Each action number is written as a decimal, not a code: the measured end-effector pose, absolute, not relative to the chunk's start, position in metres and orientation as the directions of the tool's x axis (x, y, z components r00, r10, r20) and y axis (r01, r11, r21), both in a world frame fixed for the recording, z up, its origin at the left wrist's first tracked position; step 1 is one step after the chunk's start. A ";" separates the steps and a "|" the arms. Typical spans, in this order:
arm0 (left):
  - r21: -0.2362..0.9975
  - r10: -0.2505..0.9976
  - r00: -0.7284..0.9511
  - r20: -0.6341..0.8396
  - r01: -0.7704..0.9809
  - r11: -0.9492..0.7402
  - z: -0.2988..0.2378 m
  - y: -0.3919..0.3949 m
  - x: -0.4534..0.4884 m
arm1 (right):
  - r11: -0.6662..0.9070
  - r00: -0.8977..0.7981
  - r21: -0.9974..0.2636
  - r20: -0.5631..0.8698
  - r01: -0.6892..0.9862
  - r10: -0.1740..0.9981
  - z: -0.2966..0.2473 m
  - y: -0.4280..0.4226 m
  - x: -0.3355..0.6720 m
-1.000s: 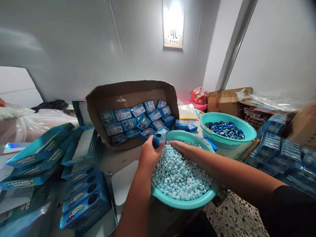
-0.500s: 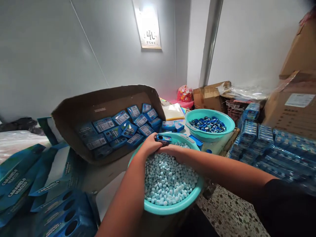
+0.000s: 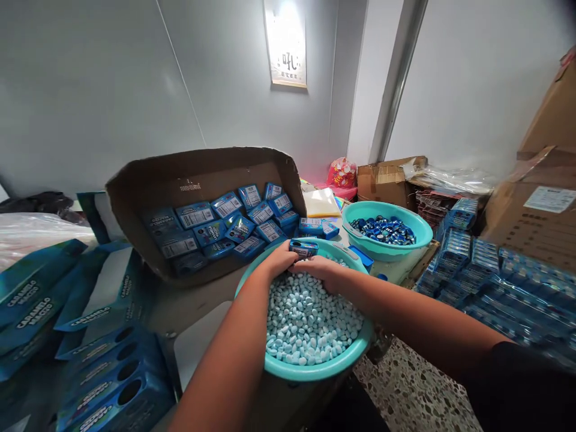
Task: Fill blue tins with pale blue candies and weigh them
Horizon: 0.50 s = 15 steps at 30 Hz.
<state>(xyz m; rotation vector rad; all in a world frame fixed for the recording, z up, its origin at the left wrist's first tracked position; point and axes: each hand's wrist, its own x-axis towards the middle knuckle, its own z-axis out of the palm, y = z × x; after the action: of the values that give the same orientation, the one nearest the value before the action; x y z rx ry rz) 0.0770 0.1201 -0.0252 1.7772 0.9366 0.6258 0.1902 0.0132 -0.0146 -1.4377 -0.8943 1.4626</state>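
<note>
My left hand grips a small blue candy box at the far rim of a turquoise basin. Pale blue candies heap up inside the basin. Close against the near side of the box is my right hand, low over the candies with its fingers together and curled. What lies in those fingers is hidden. Behind the basin, a cardboard carton lies tilted with its open side towards me, and several blue candy boxes are piled in it.
A second turquoise basin with shiny dark blue lids stands to the right. Blue display cartons fill the left side. Plastic-wrapped blue packs and a big brown carton are stacked at the right.
The view has shifted a little, so the scene sits further right. The small box has turned to show more of its long side. My right hand is slightly more raised and curled beside it.
</note>
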 end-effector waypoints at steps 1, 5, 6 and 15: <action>0.931 0.820 0.573 0.005 0.296 -0.213 -0.025 0.119 0.076 | -0.357 0.065 -0.928 -0.364 -0.103 0.929 -0.013 0.013 0.190; 0.953 0.806 0.590 0.035 0.222 -0.204 -0.020 0.114 0.073 | -0.325 0.121 -0.942 -0.333 -0.082 0.935 -0.011 0.011 0.189; 0.960 0.801 0.597 0.046 0.194 -0.200 -0.018 0.113 0.073 | -0.321 0.128 -0.944 -0.329 -0.078 0.936 -0.011 0.011 0.189; 0.971 0.777 0.597 0.198 -0.013 -0.238 -0.009 0.111 0.077 | -0.266 0.109 -0.953 -0.282 -0.143 0.953 -0.001 0.009 0.187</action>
<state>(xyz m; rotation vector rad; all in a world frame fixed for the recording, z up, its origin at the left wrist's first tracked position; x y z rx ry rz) 0.0772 0.1113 -0.0092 1.6576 0.6439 0.8424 0.1869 0.0091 -0.0009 -1.3688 -0.8754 1.3668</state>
